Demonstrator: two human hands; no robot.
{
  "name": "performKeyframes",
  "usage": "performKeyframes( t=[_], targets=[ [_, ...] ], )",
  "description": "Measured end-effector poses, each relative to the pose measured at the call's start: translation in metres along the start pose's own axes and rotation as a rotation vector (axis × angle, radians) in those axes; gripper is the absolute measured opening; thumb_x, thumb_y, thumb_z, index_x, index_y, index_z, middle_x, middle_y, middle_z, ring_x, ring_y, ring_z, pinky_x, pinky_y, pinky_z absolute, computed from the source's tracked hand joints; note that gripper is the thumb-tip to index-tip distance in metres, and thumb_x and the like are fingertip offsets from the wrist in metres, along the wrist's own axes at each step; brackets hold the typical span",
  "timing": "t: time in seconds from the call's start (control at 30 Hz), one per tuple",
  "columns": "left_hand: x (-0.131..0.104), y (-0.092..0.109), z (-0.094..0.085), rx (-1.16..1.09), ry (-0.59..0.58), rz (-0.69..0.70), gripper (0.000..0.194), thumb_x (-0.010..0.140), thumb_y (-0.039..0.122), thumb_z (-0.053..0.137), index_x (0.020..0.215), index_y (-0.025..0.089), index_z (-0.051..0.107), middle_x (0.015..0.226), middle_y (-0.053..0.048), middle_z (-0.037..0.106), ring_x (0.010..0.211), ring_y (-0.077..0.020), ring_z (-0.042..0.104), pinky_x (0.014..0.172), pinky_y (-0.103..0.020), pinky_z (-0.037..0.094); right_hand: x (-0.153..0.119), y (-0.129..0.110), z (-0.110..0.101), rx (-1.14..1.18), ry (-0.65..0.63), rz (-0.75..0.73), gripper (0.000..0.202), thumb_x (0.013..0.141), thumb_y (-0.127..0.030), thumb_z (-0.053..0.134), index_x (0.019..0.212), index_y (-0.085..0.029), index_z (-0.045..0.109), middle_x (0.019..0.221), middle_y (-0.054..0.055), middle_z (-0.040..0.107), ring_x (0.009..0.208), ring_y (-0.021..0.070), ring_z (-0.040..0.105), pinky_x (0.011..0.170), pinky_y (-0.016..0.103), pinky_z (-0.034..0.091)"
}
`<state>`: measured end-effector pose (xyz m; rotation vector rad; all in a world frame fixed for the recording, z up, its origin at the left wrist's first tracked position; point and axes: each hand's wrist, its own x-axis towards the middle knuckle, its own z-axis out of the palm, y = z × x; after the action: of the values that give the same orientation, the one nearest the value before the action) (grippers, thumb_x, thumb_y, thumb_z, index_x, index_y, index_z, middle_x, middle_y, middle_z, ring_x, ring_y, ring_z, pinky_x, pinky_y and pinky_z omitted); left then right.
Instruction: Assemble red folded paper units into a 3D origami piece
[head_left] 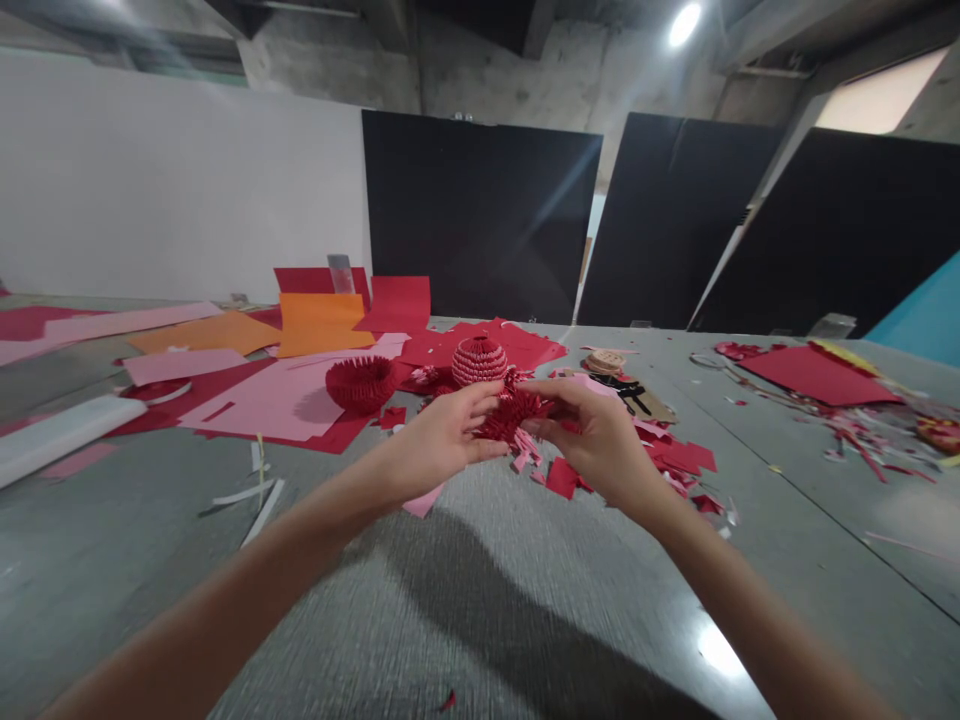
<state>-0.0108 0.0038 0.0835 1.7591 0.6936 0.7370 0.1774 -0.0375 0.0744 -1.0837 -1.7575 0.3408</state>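
Between my two hands is a spiky red folded-paper piece (pixel 511 412). My left hand (pixel 450 435) has its fingers curved around the left side of this piece. On the right side, my right hand (pixel 589 430) pinches the piece between thumb and fingers. Just behind them stands a round red-and-white folded-paper ball (pixel 480 361). A red folded-paper bowl (pixel 361 384) sits to the left on pink paper (pixel 262 403). Small red and pink paper pieces (pixel 562 478) lie below and right of my hands.
Orange sheets (pixel 321 322) and red sheets (pixel 397 303) lie at the back left, near a clear bottle (pixel 340 274). A white tool-like object (pixel 71 437) is at far left. Red paper (pixel 817 375) and scraps lie right. Black panels (pixel 480 220) stand behind.
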Motion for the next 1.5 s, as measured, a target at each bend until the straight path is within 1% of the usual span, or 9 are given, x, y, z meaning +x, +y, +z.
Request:
performKeyframes(
  t=[0.1, 0.23, 0.4, 0.47, 0.73, 1.0, 1.2, 1.33, 1.5],
  targets=[
    [-0.001, 0.000, -0.001, 0.012, 0.006, 0.064, 0.057, 0.078, 0.019, 0.065, 0.132, 0.026, 0.048, 0.145, -0.010, 0.040, 0.132, -0.0291, 0.038, 0.101, -0.042, 0.038, 0.000, 0.000, -0.001, 0.021, -0.031, 0.001, 0.031, 0.076, -0.013, 0.065, 0.106, -0.020, 0.065, 0.100, 0.003, 0.069, 0.089, 0.0155, 0.063, 0.079, 0.031, 0.050],
    [-0.001, 0.001, 0.000, 0.039, 0.027, 0.071, 0.047, 0.078, 0.019, 0.065, 0.124, 0.024, 0.057, 0.137, -0.010, 0.050, 0.122, -0.0291, 0.050, 0.095, -0.039, 0.042, 0.001, -0.003, -0.002, 0.044, -0.040, 0.004, 0.031, 0.076, -0.012, 0.065, 0.105, -0.022, 0.065, 0.097, 0.002, 0.069, 0.086, 0.0145, 0.063, 0.076, 0.030, 0.050],
    [0.001, 0.004, -0.002, -0.072, -0.029, 0.096, 0.054, 0.076, 0.020, 0.067, 0.128, 0.025, 0.053, 0.132, -0.009, 0.055, 0.113, -0.0247, 0.056, 0.090, -0.036, 0.047, 0.002, -0.008, -0.004, 0.092, -0.034, 0.033, 0.029, 0.075, -0.013, 0.065, 0.103, -0.021, 0.065, 0.093, 0.002, 0.068, 0.081, 0.0135, 0.062, 0.073, 0.029, 0.050],
    [0.002, 0.004, -0.003, -0.114, -0.003, 0.087, 0.057, 0.074, 0.019, 0.070, 0.128, 0.023, 0.051, 0.128, -0.010, 0.058, 0.110, -0.0238, 0.058, 0.089, -0.036, 0.048, 0.001, -0.008, -0.005, 0.117, -0.030, 0.061, 0.028, 0.075, -0.014, 0.065, 0.103, -0.021, 0.063, 0.092, 0.003, 0.067, 0.080, 0.0141, 0.061, 0.073, 0.030, 0.050],
    [0.000, 0.005, -0.006, -0.130, 0.093, 0.058, 0.037, 0.080, 0.023, 0.065, 0.116, 0.020, 0.063, 0.119, -0.009, 0.064, 0.107, -0.0215, 0.058, 0.091, -0.035, 0.044, 0.001, -0.007, -0.005, 0.224, -0.023, 0.060, 0.027, 0.073, -0.014, 0.067, 0.099, -0.020, 0.060, 0.090, 0.001, 0.064, 0.081, 0.0130, 0.060, 0.072, 0.028, 0.050],
    [0.004, -0.001, 0.005, -0.537, 0.131, -0.064, 0.031, 0.081, 0.017, 0.063, 0.112, 0.021, 0.064, 0.126, -0.007, 0.057, 0.110, -0.0193, 0.052, 0.088, -0.030, 0.042, 0.001, -0.005, 0.000, 0.269, -0.017, 0.057, 0.025, 0.074, -0.020, 0.068, 0.098, -0.021, 0.060, 0.092, 0.002, 0.065, 0.084, 0.0145, 0.061, 0.073, 0.029, 0.051],
    [0.006, -0.005, 0.021, -0.717, 0.193, -0.060, 0.021, 0.086, 0.018, 0.054, 0.104, 0.018, 0.065, 0.108, -0.006, 0.062, 0.086, -0.0145, 0.056, 0.072, -0.027, 0.043, 0.000, -0.003, 0.003, 0.250, -0.015, 0.025, 0.027, 0.073, -0.016, 0.068, 0.099, -0.021, 0.061, 0.095, 0.002, 0.066, 0.084, 0.0141, 0.061, 0.075, 0.031, 0.051],
    [0.010, -0.013, 0.020, -0.798, 0.241, -0.064, 0.022, 0.082, 0.015, 0.059, 0.102, 0.021, 0.067, 0.096, -0.002, 0.063, 0.084, -0.0135, 0.057, 0.077, -0.027, 0.045, 0.000, 0.001, 0.005, 0.240, 0.007, 0.044, 0.028, 0.071, -0.018, 0.069, 0.098, -0.021, 0.062, 0.095, 0.003, 0.066, 0.088, 0.0151, 0.061, 0.077, 0.031, 0.052],
    [0.013, -0.020, 0.016, -0.875, 0.263, -0.105, 0.010, 0.083, 0.015, 0.059, 0.083, 0.015, 0.069, 0.091, -0.004, 0.065, 0.083, -0.0123, 0.058, 0.082, -0.024, 0.045, 0.001, 0.004, 0.005, 0.248, 0.047, 0.055, 0.027, 0.070, -0.021, 0.071, 0.095, -0.021, 0.060, 0.089, 0.003, 0.066, 0.083, 0.0146, 0.061, 0.073, 0.029, 0.052]
  ],
)
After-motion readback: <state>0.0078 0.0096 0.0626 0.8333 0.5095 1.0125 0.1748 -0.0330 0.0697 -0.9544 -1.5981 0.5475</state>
